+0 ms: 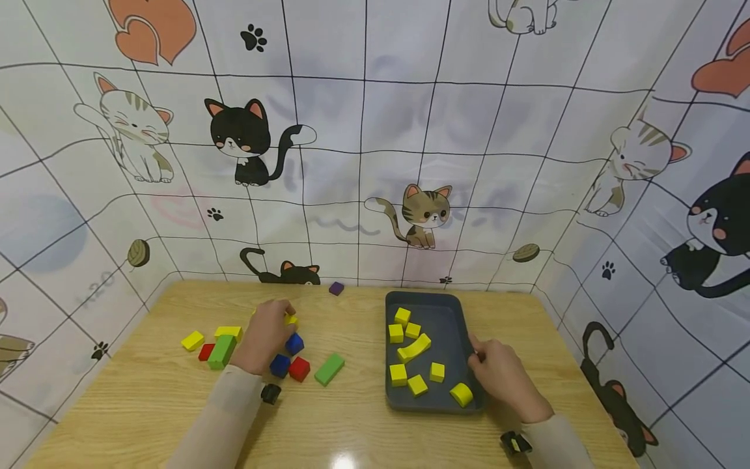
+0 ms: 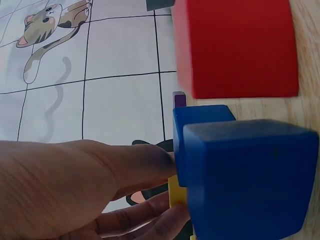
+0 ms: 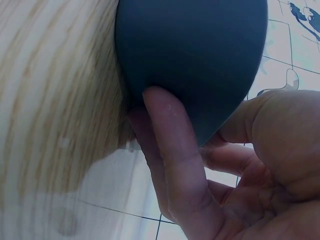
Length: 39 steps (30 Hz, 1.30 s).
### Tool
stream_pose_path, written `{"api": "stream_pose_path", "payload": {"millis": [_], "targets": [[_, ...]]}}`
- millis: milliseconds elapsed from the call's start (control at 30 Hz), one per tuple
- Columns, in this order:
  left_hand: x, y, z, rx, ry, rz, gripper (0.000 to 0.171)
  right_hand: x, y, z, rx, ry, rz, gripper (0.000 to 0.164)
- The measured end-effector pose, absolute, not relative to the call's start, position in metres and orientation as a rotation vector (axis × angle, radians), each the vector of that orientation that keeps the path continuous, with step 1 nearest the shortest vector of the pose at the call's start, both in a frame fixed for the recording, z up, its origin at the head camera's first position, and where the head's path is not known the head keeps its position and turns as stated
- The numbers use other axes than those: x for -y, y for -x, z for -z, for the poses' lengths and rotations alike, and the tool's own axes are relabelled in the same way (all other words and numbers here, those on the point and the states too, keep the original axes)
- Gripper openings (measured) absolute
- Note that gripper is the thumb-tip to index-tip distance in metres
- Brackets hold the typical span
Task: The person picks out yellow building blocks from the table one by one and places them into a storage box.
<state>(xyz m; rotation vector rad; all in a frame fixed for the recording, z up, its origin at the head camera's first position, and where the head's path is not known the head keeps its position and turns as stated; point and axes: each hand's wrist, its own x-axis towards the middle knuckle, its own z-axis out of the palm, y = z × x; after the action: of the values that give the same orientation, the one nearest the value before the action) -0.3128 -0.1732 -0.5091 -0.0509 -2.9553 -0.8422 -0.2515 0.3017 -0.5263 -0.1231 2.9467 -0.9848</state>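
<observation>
My left hand (image 1: 266, 333) reaches over the scattered blocks on the left. Its thumb and fingers pinch a yellow block (image 1: 291, 320), which in the left wrist view (image 2: 177, 192) is partly hidden behind blue blocks. A blue block (image 1: 295, 343) lies close beside these fingers; another blue block (image 1: 280, 365) and a red block (image 1: 299, 369) lie nearer the wrist. My right hand (image 1: 505, 374) grips the right rim of a dark grey tray (image 1: 443, 312), with fingers along its outer wall in the right wrist view (image 3: 172, 135). Inside the tray lie several yellow blocks, one of them a curved piece (image 1: 414, 348).
Left of the left hand lie a green block (image 1: 221, 352), a red block (image 1: 206, 352) and yellow blocks (image 1: 192, 341). Another green block (image 1: 330, 369) lies between hand and tray. A purple block (image 1: 336, 288) sits at the back edge of the wooden table (image 1: 351, 423), before a cat-patterned curtain.
</observation>
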Motion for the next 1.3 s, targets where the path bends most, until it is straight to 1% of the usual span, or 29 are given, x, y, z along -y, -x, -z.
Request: {"api": "stream_pose_path", "payload": {"millis": [267,600,867,1033,1300], "targets": [[0.172,0.312,0.509,2.909,0.121,0.838,0.026,-0.301,0.252,0.525,-2.949,0.111,0.984,0.057],[0.162,0.309,0.505,2.79,0.177,0.795,0.029,-0.3,0.25,0.525,-2.941,0.102,0.996,0.057],[0.138,0.301,0.493,2.768,0.232,0.801,0.031,-0.3,0.249,0.524,-2.939,0.094,0.991,0.058],[0.118,0.296,0.493,2.743,0.262,0.822,0.032,-0.3,0.25,0.525,-2.942,0.097,0.99,0.058],[0.092,0.288,0.491,2.683,0.401,0.836,0.032,-0.299,0.249,0.522,-2.945,0.118,0.989,0.057]]}}
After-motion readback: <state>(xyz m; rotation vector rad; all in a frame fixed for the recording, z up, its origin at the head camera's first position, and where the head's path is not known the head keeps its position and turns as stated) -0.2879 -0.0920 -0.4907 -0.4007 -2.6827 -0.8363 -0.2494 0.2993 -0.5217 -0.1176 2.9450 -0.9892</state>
